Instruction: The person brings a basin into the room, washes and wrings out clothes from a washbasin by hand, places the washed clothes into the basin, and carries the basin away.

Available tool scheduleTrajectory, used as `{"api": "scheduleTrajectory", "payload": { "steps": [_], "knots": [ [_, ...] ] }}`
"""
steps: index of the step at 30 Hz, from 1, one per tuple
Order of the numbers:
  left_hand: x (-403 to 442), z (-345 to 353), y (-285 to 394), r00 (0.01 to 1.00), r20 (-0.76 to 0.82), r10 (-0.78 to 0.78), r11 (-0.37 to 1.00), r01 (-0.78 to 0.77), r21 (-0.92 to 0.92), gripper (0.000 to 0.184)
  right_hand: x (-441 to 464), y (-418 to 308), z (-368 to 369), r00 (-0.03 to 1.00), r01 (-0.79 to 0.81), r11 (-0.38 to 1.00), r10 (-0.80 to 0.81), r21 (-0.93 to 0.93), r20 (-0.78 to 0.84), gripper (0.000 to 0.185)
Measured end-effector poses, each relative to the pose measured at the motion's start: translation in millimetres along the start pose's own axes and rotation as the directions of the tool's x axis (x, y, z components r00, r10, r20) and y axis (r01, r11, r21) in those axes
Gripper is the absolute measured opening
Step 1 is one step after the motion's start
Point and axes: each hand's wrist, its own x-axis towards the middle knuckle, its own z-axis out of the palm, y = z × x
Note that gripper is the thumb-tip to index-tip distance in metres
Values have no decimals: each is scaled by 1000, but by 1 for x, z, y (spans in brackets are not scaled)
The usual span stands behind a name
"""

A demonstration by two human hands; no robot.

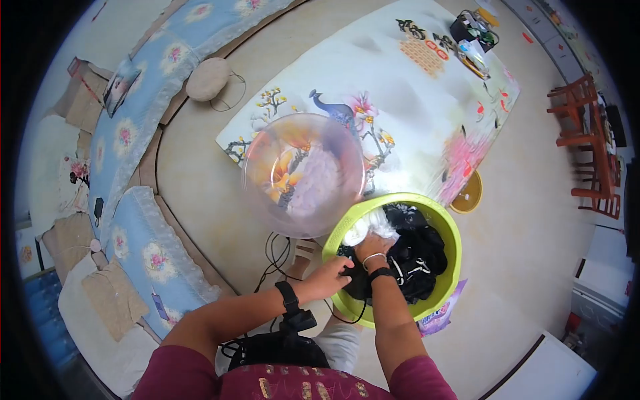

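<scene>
Inside a lime-green tub (456, 243) lies a heap of black clothes (427, 250) with white cords, and a bunched white garment (363, 227) rests along its far left side. My right hand (375, 248) reaches down into the tub and grips the white garment; its fingertips are hidden in the cloth. Over the tub's left rim is my left hand (328, 277), its fingers half curled, thumb and forefinger a little apart, with nothing visible between them. A large clear pinkish basin (257, 193) sits just beyond, overlapping the table corner.
A table with a peacock-and-flower cover (393, 73) stretches ahead. A blue floral sofa (123, 140) curves along the left, near a round stool (208, 80). Black cables (270, 257) trail by my legs. A yellow bucket (470, 193) and a purple packet (443, 317) stand right of the tub.
</scene>
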Motion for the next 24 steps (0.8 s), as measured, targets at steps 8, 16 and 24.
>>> {"api": "scheduleTrajectory", "payload": {
  "steps": [8, 16, 24],
  "knots": [
    [32, 13, 18, 922, 281, -268, 692, 387, -610, 53, -18, 43, -12, 814, 461, 766, -164, 448, -557, 26],
    [79, 28, 13, 909, 204, -362, 376, 343, -861, 53, -200, 10, -97, 870, 482, 28, 104, 876, -482, 30],
    [49, 45, 17, 988, 47, -150, 370, 100, -923, 24, -156, -9, -73, 802, 444, 353, 253, 824, -541, 29]
  ]
}}
